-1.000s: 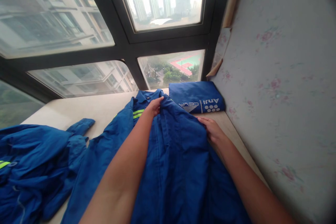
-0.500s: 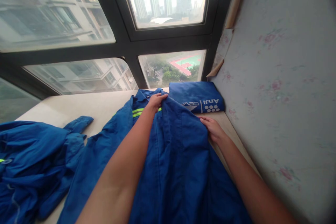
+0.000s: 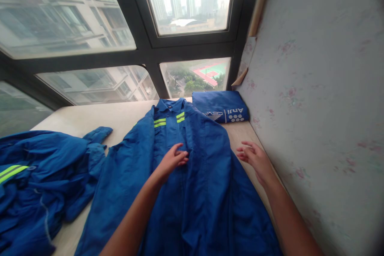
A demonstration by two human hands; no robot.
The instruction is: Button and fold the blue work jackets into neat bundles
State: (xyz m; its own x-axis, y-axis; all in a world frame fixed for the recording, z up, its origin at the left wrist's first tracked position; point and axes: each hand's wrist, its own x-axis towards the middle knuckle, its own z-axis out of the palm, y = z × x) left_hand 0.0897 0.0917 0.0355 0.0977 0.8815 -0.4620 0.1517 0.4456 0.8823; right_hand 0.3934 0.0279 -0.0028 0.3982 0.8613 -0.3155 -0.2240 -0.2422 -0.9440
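Note:
A blue work jacket (image 3: 168,140) lies spread front up, its collar toward the window and yellow-green stripes across the chest. Over the middle of its front is my left hand (image 3: 175,157), fingers apart and slightly curled, gripping nothing. My right hand (image 3: 252,158) hovers past the jacket's right side, near the wall, with its fingers loosely spread and nothing in them. Behind the jacket's right shoulder rests a folded blue garment (image 3: 216,106) with white lettering.
A second blue garment (image 3: 57,168) lies crumpled on the left of the pale surface (image 3: 129,116). Dark-framed windows (image 3: 186,44) stand at the back. A flower-patterned wall (image 3: 315,108) closes off the right side.
Both hands have let go of the jacket. The left has drawn back from the collar toward me, the right back from the shoulder edge. The chest stripes now show on both sides.

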